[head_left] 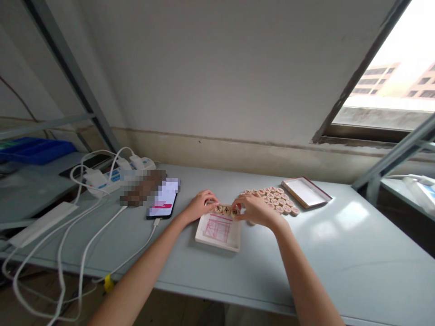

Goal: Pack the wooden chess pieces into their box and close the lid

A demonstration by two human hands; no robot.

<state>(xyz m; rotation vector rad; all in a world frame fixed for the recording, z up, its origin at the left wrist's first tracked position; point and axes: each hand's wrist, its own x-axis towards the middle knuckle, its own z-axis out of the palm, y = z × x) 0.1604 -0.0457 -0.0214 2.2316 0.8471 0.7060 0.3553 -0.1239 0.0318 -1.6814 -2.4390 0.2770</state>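
Observation:
A shallow white box [220,246] with a pink line drawing on its floor lies on the table in front of me. Along its far side stands a row of several wooden Chinese chess pieces [226,209] with dark characters. My left hand [200,206] is curled over the far left corner of the box, its fingertips beside the row. At the row's right end, my right hand [254,209] pinches one Chinese chess piece [235,211] between thumb and fingers. More pieces with red characters [280,202] lie flat in a cluster behind and right of that hand, which partly hides them.
A box lid [306,192] lies at the back right. To the left are a phone [165,197] with its cable, a blurred brown object [144,188], and a power strip [115,176] with plugs and loose white cables. A wall [217,149] bounds the table's far side.

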